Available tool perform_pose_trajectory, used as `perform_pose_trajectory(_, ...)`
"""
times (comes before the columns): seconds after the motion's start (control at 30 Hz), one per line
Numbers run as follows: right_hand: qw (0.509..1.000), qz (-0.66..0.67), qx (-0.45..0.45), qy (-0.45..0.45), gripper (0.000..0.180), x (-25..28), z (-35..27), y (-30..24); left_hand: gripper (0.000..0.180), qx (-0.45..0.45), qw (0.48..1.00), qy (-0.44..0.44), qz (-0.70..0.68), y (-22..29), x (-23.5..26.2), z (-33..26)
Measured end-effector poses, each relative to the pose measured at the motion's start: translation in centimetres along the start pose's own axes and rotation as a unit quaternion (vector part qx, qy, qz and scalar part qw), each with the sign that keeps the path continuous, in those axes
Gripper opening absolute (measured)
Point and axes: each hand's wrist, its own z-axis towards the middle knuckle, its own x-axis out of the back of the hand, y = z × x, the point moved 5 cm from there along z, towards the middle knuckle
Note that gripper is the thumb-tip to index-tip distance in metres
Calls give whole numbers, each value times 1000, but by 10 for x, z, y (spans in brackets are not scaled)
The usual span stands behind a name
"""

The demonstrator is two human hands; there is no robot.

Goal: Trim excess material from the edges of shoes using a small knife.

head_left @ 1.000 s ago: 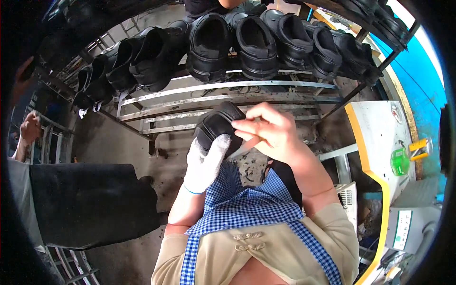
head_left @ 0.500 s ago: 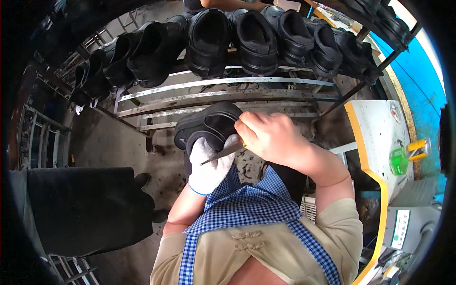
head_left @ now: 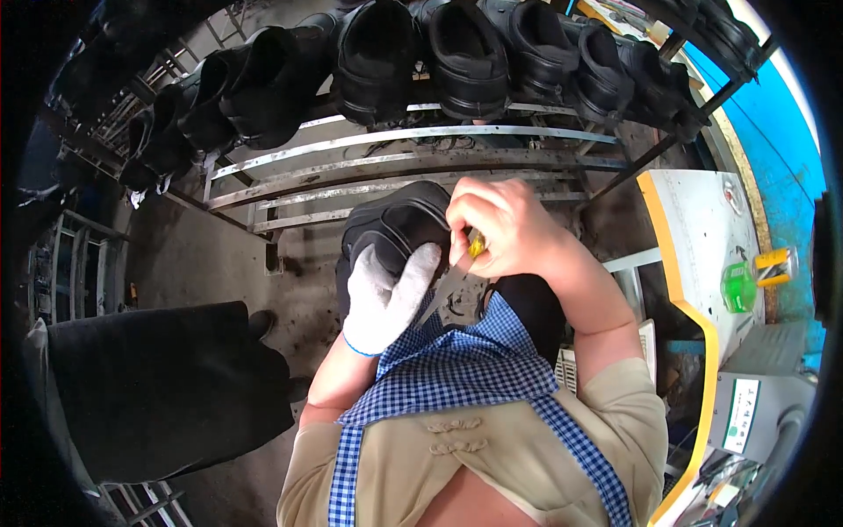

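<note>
A black shoe is held in front of me, above my lap, its sole side turned away to the far left. My left hand, in a white knitted glove, grips the shoe with the fingers partly inside its opening. On the shoe's right edge, my bare right hand pinches at the rim with thumb and finger. The same hand keeps a yellow-handled pointed blade in its palm; the blade points down toward my apron. Whether it is a knife or scissors, I cannot tell.
A row of black shoes stands on a metal rack ahead. At the right is a white table with a yellow edge, bearing a green bottle and a grey machine. Black cloth covers a stand at the left.
The blade has swung from pointing left across the glove to pointing down, clear of it. My right fingers have moved up to the shoe's edge, and the shoe has shifted slightly right.
</note>
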Motion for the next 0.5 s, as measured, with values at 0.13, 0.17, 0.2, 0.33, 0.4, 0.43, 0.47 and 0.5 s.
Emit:
perform_pose_trajectory(0.13,999,41,-14,9,28,4,-4,2,23,89,982,-2,-167,-3,-4,0)
perform_pose_trajectory(0.17,999,27,-22,-3,28,4,-5,-2,24,124,970,3,-211,-4,-5,0)
perform_pose_trajectory(0.2,1000,-18,-4,-13,28,5,-4,-12,24,125,970,3,-210,-7,-5,-3)
perform_pose_trajectory(0.33,993,-12,-29,-110,28,-12,-29,-26,22,198,927,81,-309,-9,5,-5)
perform_pose_trajectory(0.4,988,43,-81,-123,27,-15,-42,-12,26,170,937,65,-297,-5,17,0)
perform_pose_trajectory(0.43,977,98,-131,-139,27,-18,-50,-3,26,171,937,66,-297,-2,16,0)
perform_pose_trajectory(0.47,979,105,-140,-108,25,-17,-54,4,27,175,932,81,-305,2,14,0)
perform_pose_trajectory(0.5,979,105,-140,-108,25,-20,-57,7,27,180,927,97,-313,3,13,-1)
